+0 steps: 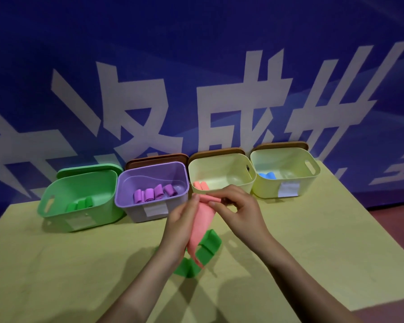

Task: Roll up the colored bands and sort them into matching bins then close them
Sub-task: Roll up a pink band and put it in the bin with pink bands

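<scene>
A pink band [200, 223] hangs in the air above the table, partly rolled at its top end. My right hand [239, 209] pinches that rolled top. My left hand [182, 220] holds the band's hanging length from the left side. Under my hands a green band [207, 249] lies loose on the table. Four open bins stand in a row at the back: a green bin [56, 201] with green rolls, a purple bin [124, 185] with several purple rolls, a pale yellow bin [219, 164] with pink rolls, and another pale yellow bin [289, 157] with blue rolls.
The bins stand on a yellow-green table [313, 241] against a blue banner wall with white characters. Lids lean behind the bins: a green lid [89, 170] and brown lids [156, 158]. The table's right edge drops to a dark red floor.
</scene>
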The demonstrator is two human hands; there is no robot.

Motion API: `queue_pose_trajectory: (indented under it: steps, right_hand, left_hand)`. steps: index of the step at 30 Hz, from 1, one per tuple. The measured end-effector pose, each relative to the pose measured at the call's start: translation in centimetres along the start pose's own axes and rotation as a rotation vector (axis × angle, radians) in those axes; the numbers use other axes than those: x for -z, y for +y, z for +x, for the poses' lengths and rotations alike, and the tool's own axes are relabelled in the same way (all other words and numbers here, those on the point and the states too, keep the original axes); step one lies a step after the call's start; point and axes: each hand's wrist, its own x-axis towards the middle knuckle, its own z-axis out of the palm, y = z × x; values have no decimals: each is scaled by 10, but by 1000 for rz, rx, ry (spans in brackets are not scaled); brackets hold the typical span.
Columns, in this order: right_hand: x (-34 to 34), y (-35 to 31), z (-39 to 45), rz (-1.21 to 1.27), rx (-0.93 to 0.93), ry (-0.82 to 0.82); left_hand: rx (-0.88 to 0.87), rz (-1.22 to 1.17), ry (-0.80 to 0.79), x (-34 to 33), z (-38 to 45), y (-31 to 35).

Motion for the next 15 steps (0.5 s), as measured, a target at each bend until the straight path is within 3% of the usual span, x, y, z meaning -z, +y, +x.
queue_pose_trajectory:
  steps: [7, 15]
  right_hand:
    - [22, -3, -20, -176, 111, -69]
    - [41, -12, -39, 203, -343, -73]
  left_hand:
    - [-41, 31, -115, -11, -12, -11]
    - [-44, 83, -181, -24, -17, -18]
